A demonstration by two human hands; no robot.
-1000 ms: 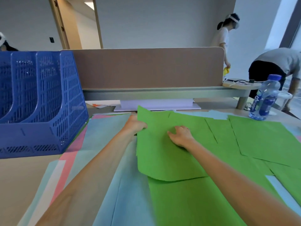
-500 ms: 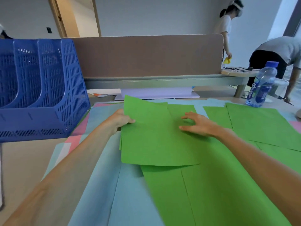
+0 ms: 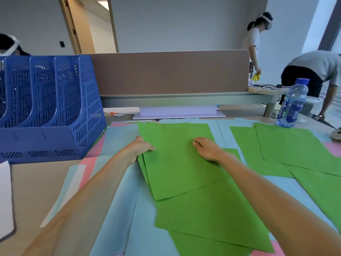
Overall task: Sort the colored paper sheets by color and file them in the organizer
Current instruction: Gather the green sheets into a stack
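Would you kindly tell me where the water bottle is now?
In the head view, the water bottle stands upright at the far right, just beyond the green sheets and right of the brown divider.

Both forearms are bare along their whole visible length, from the lower edge of the view up to the wrists, long and slim, narrowing toward the wrist. The left grip (image 3: pixel 141 147) and the right grip (image 3: pixel 207 149) are bare hands. The right one's knuckles show as low ridges.
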